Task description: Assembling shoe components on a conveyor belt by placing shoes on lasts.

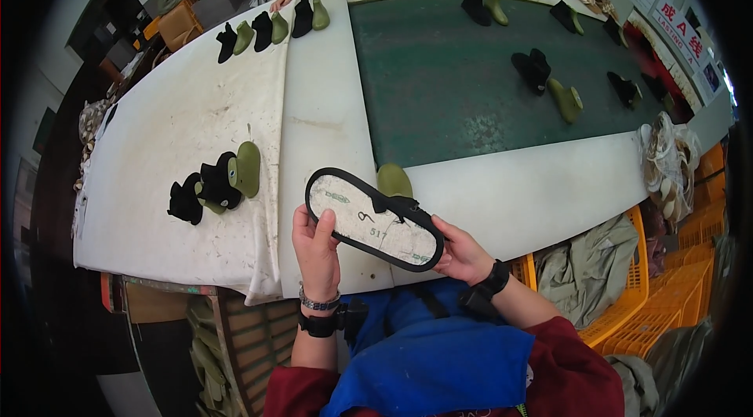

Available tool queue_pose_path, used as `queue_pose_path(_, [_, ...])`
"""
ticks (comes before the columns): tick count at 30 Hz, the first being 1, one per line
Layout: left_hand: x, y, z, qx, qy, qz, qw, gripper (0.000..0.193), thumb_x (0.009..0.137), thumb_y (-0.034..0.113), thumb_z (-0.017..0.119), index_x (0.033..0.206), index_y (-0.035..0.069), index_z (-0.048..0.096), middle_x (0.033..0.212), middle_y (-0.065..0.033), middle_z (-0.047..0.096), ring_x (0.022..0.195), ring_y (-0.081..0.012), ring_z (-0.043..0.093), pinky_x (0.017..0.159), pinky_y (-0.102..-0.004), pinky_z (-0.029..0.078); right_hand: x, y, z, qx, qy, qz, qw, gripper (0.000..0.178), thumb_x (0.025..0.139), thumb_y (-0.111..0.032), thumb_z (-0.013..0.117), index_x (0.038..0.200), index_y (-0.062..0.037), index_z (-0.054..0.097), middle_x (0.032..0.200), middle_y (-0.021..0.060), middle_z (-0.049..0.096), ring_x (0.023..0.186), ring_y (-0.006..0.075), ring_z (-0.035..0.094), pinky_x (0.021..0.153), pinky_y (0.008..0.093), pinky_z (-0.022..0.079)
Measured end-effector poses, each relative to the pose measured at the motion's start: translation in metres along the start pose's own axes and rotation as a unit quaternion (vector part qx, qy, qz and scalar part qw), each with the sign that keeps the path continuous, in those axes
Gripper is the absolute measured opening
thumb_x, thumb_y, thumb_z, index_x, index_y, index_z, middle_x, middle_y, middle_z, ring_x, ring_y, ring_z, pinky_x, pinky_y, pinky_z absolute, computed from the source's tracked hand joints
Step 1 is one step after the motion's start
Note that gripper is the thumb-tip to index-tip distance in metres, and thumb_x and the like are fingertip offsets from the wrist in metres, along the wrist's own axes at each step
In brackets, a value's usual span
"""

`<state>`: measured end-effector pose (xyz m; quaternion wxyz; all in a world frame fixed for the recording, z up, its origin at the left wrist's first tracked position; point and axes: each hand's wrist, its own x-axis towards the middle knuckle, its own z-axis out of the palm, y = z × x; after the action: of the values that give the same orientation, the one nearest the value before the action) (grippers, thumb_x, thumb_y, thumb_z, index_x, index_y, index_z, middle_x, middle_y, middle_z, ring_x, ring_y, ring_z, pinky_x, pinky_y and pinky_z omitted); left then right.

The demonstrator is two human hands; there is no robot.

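Both hands hold a black shoe upper (pixel 375 221) with its pale underside turned up and a black rim all around. Marks are drawn and printed on that underside, and a dark strap or flap lies across its middle. My left hand (pixel 318 248) grips the left end, thumb on top. At the right end, my right hand (pixel 461 252) pinches the rim. Just beyond the upper stands an olive-green shoe last (pixel 394 181), its lower part hidden. Left of my hands, black uppers (pixel 220 182) sit close against an olive-green last (pixel 248 169) on the white cloth.
A dark green belt (pixel 471 123) carries black uppers (pixel 532 70) and green lasts (pixel 566 101). More pairs line the far left, where another person's hand (pixel 281 1) touches the table. Orange crates (pixel 612 323) hold grey-green cloth at my right. A bag of shoe parts (pixel 668 166) hangs beyond.
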<state>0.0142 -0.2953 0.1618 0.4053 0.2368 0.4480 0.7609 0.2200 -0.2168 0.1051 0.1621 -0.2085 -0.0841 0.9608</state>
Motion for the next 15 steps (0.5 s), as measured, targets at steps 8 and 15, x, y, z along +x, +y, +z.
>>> queue_pose_path(8, [-0.003, 0.0, 0.0, 0.019, 0.007, 0.017, 1.0, 0.031, 0.085, 0.009, 0.056, 0.11, -0.001, 0.041, 0.097, -0.0077, 0.056, 0.082, -0.0106, 0.056, 0.065, -0.0213, 0.048, 0.003, 0.001, 0.002, -0.009, 0.013, 0.014, 1.0, 0.033, 0.093, -0.037, 0.038, 0.097, -0.0076, 0.054, 0.051, -0.0058, 0.03, 0.043, 0.0045, 0.028, 0.041, 0.0189, 0.025])
queue_pose_path(15, [-0.003, -0.001, 0.004, 0.029, -0.031, -0.036, 0.998, 0.045, 0.084, 0.011, 0.057, 0.122, 0.003, 0.034, 0.108, -0.0078, 0.052, 0.093, -0.0138, 0.054, 0.075, -0.0269, 0.048, -0.003, -0.005, 0.008, -0.047, 0.029, -0.067, 0.996, 0.031, 0.093, -0.034, 0.041, 0.095, -0.0056, 0.055, 0.055, -0.0031, 0.045, 0.043, 0.0043, 0.032, 0.042, 0.019, 0.027])
